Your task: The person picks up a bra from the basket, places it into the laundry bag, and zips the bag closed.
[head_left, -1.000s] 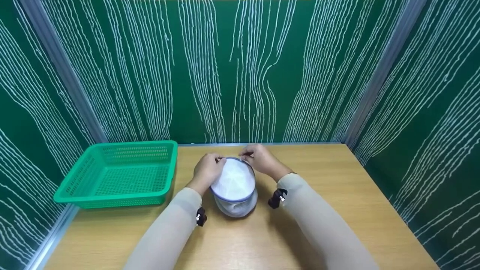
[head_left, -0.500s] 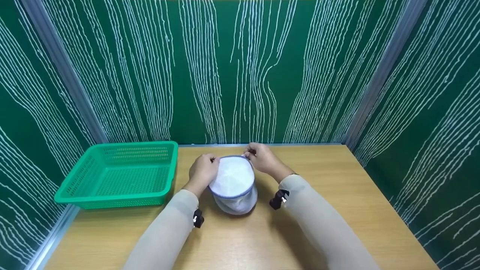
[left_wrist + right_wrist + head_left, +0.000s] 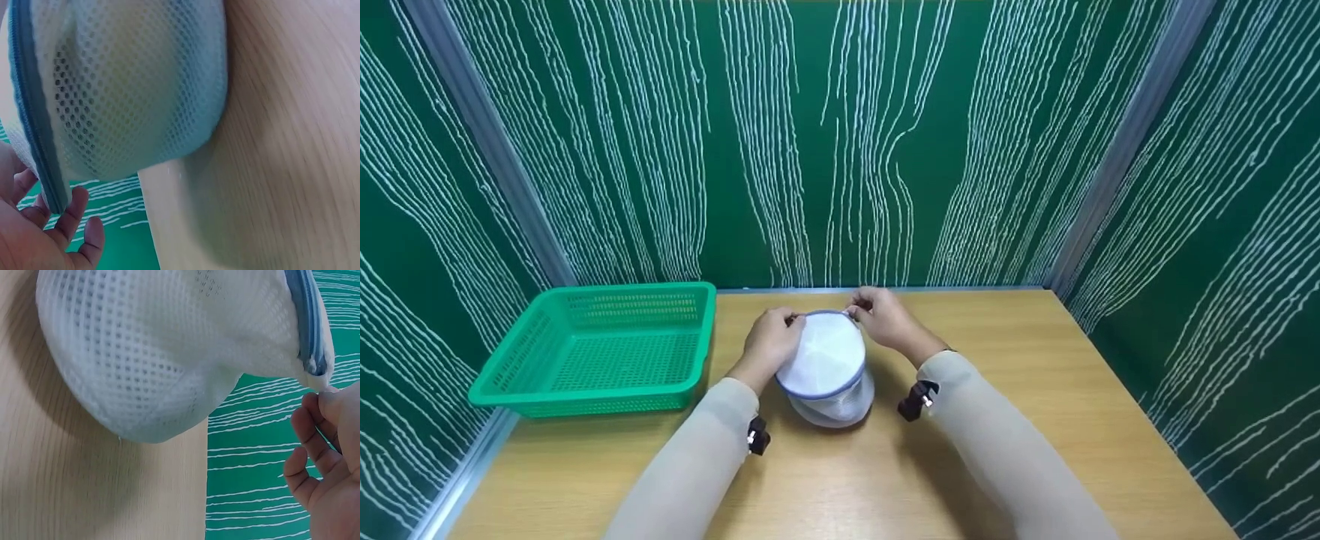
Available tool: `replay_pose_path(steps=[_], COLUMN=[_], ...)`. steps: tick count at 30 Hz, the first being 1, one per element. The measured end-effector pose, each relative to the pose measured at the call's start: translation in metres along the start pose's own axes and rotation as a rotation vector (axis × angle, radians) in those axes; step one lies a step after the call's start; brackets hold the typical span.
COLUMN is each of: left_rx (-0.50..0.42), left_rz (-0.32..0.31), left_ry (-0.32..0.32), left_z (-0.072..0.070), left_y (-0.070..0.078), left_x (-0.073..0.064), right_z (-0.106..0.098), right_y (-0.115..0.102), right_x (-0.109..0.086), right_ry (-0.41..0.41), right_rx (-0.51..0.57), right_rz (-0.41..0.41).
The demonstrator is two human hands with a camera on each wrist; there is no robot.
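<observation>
A white mesh laundry bag (image 3: 825, 356) with a blue zipper band around its top stands on the table in the middle of the head view. My left hand (image 3: 772, 339) grips the bag's rim at its far left side. In the left wrist view the fingers of that hand (image 3: 42, 225) curl about the end of the blue zipper band (image 3: 35, 121). At the far right of the rim, my right hand (image 3: 883, 318) pinches the edge beside the zipper's end. The right wrist view shows thumb and forefinger together at a small white tab (image 3: 316, 381). The bag's contents cannot be made out.
A green plastic basket (image 3: 690, 379) with perforated walls stands at the left of the wooden table (image 3: 1035, 420). Green panels with white wavy lines (image 3: 855, 150) rise behind and at both sides. Dark wrist cameras (image 3: 916, 400) hang under the sleeves.
My right hand has shifted slightly right with the rim. My left hand moved a little left, then back right. The bag's top has tilted slightly, and more of its mesh side shows.
</observation>
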State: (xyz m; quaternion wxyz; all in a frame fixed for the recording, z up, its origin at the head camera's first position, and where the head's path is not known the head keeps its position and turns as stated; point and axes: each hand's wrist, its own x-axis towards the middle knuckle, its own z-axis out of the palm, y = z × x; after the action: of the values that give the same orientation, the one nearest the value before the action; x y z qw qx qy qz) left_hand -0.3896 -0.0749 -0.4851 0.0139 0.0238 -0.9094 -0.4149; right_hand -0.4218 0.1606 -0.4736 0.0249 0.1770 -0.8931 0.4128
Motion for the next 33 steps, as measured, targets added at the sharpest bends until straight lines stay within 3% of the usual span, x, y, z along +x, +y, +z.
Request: replay_pose_path(steps=[8,14,18,23,33], left_rx=[-0.03,0.014,0.011,-0.005,-0.106], left_rz=[-0.008,-0.035,-0.061,-0.085,-0.087], left_ry=[0.017,0.053,0.067,0.068,0.094], left_z=[-0.002,-0.004,-0.007,-0.008,-0.007], left_y=[0.004,-0.004,-0.009,-0.011,-0.011], left_x=[-0.005,-0.001,0.001,0.001,-0.001], right_z=[0.002,0.003,0.002,0.001,0.002], right_y=[-0.001,0.002,0.003,0.007,0.017], right_x=[0.0,0.0,0.0,0.0,-0.005], right_ry=[0.0,0.0,-0.001,-0.018,-0.004], right_rx=[0.011,-0.004,0.002,-0.008,-0.021], right_rz=[-0.016,-0.026,0.013,0.001,-0.049])
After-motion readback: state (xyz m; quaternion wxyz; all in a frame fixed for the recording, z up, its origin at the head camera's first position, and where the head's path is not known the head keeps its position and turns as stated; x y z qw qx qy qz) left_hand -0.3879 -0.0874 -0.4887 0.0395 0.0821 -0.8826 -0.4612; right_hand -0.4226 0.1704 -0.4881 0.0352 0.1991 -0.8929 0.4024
